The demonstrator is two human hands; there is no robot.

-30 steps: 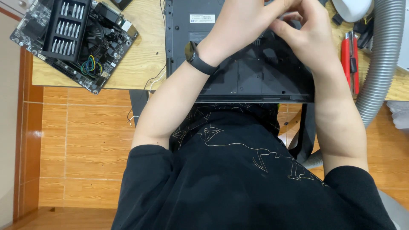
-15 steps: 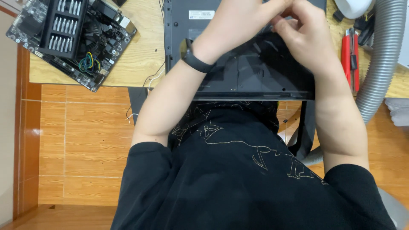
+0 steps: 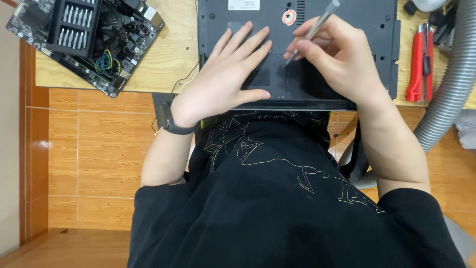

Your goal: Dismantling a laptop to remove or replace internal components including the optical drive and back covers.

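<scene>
1. The left hand (image 3: pixel 225 82) is laid flat, fingers spread and palm down, on the underside of a dark laptop (image 3: pixel 357 30) that lies upside down on the wooden table (image 3: pixel 168 59).
2. A slim silver screwdriver (image 3: pixel 317 27) is pinched between the thumb and fingers of the right hand (image 3: pixel 337 62), just beside the left hand's fingertips.
3. The tool's tip is pointed down at the laptop's base panel, close to the left index finger; whether it sits in a screw head cannot be told, as the spot is dark and small.
4. A round red-and-white sticker (image 3: pixel 289 17) is seen on the laptop just beyond the fingertips of both hands.
5. A black band (image 3: pixel 171 121) is worn on the left wrist.
6. Well to the left of the left hand, a bare circuit board (image 3: pixel 124 54) is set on the table, with a black tray of screwdriver bits (image 3: pixel 74 25) resting on it.
7. To the right of the right hand, a red-handled tool (image 3: pixel 419 62) and a grey ribbed hose (image 3: pixel 453 84) are seen.
</scene>
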